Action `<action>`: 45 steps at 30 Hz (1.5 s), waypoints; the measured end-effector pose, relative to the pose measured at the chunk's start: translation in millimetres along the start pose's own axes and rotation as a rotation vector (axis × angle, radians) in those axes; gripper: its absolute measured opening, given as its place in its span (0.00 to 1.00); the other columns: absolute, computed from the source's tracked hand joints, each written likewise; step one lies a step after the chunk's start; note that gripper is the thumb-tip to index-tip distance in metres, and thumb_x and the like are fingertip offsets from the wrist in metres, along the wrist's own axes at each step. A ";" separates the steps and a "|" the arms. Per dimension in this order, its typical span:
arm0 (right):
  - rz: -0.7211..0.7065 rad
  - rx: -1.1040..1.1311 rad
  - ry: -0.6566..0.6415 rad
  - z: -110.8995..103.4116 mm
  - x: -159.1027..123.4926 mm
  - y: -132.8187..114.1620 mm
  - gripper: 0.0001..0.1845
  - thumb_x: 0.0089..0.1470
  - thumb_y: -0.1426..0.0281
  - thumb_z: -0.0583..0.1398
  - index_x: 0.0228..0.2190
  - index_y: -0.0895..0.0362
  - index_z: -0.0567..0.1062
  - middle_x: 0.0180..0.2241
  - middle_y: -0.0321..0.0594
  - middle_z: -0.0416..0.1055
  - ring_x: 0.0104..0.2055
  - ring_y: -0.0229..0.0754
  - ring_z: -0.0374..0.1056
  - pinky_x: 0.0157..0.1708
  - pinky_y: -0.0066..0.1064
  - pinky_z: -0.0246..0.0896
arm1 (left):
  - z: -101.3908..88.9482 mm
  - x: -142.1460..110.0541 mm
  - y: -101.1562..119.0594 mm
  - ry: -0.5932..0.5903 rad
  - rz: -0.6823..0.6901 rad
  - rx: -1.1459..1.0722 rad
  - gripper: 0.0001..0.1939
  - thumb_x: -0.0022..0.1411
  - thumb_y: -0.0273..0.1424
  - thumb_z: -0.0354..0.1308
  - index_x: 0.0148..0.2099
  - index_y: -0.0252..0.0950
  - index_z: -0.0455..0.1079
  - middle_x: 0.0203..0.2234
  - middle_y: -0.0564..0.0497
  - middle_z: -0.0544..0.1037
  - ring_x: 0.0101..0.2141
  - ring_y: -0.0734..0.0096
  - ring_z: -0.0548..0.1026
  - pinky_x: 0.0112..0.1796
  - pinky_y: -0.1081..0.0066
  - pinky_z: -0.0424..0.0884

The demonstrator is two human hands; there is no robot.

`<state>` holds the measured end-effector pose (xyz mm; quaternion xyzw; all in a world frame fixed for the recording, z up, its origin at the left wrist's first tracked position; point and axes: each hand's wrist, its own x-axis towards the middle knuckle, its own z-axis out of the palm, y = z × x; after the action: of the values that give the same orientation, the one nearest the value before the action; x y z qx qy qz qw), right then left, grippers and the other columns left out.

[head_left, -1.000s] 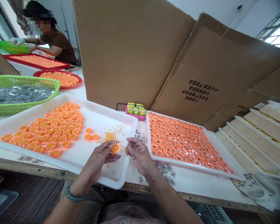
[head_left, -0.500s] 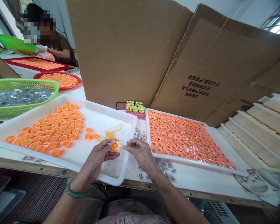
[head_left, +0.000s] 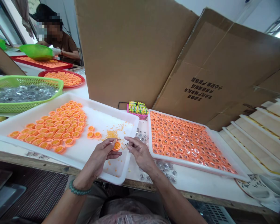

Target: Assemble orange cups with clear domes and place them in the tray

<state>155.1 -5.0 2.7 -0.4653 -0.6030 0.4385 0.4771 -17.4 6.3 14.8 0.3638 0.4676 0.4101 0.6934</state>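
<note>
My left hand (head_left: 100, 157) pinches a small orange cup (head_left: 117, 145) filled with yellow bits, held over the near right corner of a white tray (head_left: 102, 123). My right hand (head_left: 140, 152) is beside it, fingers pinched on something I cannot make out, close to the cup. The tray carries rows of filled orange cups (head_left: 53, 129), three loose cups (head_left: 93, 133) and a scatter of yellow bits (head_left: 112, 133). A second white tray (head_left: 241, 177) to the right is packed with orange cups under clear lids (head_left: 184, 141).
Small clear lids (head_left: 164, 169) lie on the table between the trays. A green basket (head_left: 25, 93) of clear lids stands at left. Cardboard sheets (head_left: 140, 46) rise behind. A pink box (head_left: 137, 109), stacked white trays (head_left: 266, 124), red trays (head_left: 63, 77) and another person (head_left: 60, 43) are farther off.
My hands stay close together with the cup; the right hand's fingers have edged nearer the cup. The view shifted slightly. The other person swung a green scoop to the right.
</note>
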 end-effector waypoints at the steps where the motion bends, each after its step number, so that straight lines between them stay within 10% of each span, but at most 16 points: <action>1: 0.012 0.041 -0.019 0.2 -0.2 0.2 0.14 0.52 0.70 0.58 0.43 0.52 0.73 0.30 0.34 0.61 0.33 0.34 0.62 0.35 0.28 0.62 | 0.2 0.0 0.0 0.001 -0.001 -0.002 0.16 0.54 0.37 0.58 0.43 0.35 0.66 0.27 0.52 0.76 0.29 0.65 0.78 0.35 0.68 0.71; 8: 0.144 0.369 -0.002 6.4 -4.9 2.8 0.14 0.47 0.68 0.63 0.38 0.53 0.71 0.29 0.32 0.63 0.30 0.34 0.69 0.35 0.32 0.67 | -0.9 1.9 -2.1 0.014 -0.015 -0.012 0.16 0.54 0.36 0.58 0.44 0.34 0.66 0.26 0.52 0.77 0.28 0.64 0.78 0.36 0.67 0.71; 45: 0.167 0.460 0.055 7.3 -7.9 1.2 0.13 0.44 0.68 0.65 0.35 0.54 0.72 0.27 0.31 0.65 0.28 0.35 0.70 0.31 0.30 0.68 | 0.0 1.4 -1.2 0.017 0.000 -0.005 0.17 0.53 0.36 0.60 0.43 0.35 0.66 0.26 0.51 0.77 0.27 0.67 0.77 0.36 0.67 0.73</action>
<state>148.9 -13.2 -0.9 -0.4044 -0.4334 0.5895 0.5488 -16.7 7.1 13.2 0.3584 0.4724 0.4147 0.6902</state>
